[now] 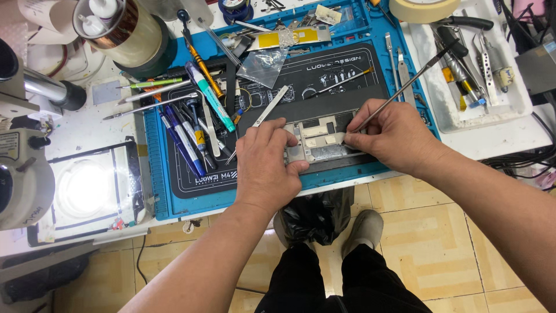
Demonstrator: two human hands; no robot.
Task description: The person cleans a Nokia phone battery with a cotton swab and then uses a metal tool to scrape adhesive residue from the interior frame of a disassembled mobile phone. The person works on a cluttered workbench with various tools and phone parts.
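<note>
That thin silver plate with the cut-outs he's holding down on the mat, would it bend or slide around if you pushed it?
The metal frame looks thin with many cut-outs, so it would probably flex and feel light. The left hand presses it down while the right hand works a thin metal tool on it, suggesting it would otherwise shift.

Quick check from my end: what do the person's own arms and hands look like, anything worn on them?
Both are bare. The left hand and right hand wear no gloves, and no rings, watch or wrist strap show. Both forearms are uncovered as far as the picture's edge, so no sleeves are in view. No cables or markings are on them. Lower down, dark trousers show.
</note>
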